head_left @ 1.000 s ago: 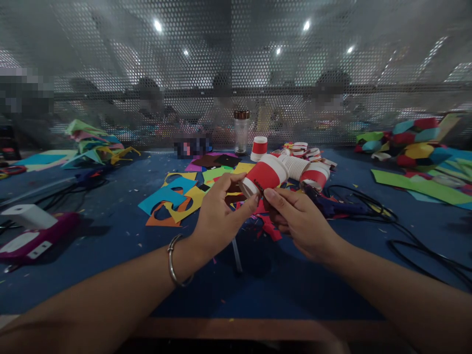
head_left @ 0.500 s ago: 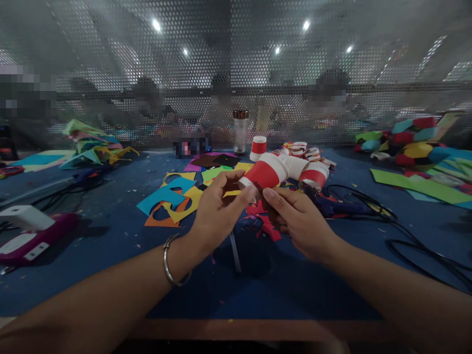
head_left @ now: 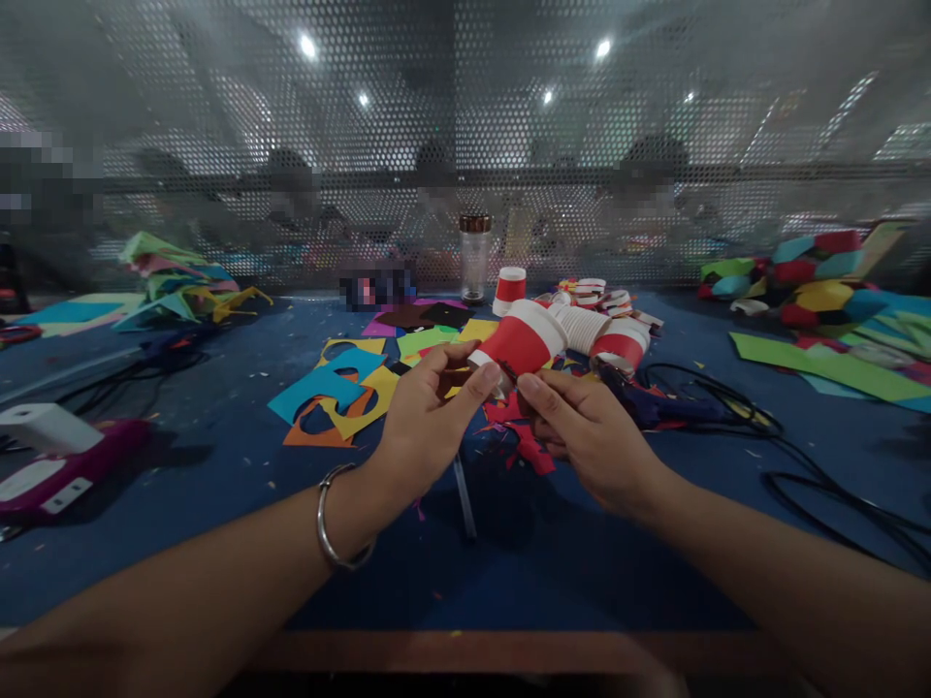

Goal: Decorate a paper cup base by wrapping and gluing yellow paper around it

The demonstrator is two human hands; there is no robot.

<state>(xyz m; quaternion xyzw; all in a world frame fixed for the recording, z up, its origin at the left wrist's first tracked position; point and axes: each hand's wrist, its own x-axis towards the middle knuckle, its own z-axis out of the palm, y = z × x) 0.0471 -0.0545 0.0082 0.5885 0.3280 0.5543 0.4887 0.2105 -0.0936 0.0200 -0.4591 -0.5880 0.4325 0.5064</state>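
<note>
Tilted in mid-air over the table is a white paper cup with a red band around it. My left hand is closed around its narrow end, thumb on the near side and fingers behind. My right hand pinches at the cup's lower side, thumb against the red band; its other fingers are curled underneath and partly hidden. A small dark mark shows on the band near both thumbs. Behind the cup lie a stack of white paper cups and another red-banded cup on its side.
Cut coloured paper sheets lie left of centre, red scraps below the cup. A clear jar and an upright red-banded cup stand at the back. A glue gun with black cable lies right, a purple power strip left.
Both hands keep their grip on the paper cup. The cup and hands have shifted very slightly left; little else differs.
</note>
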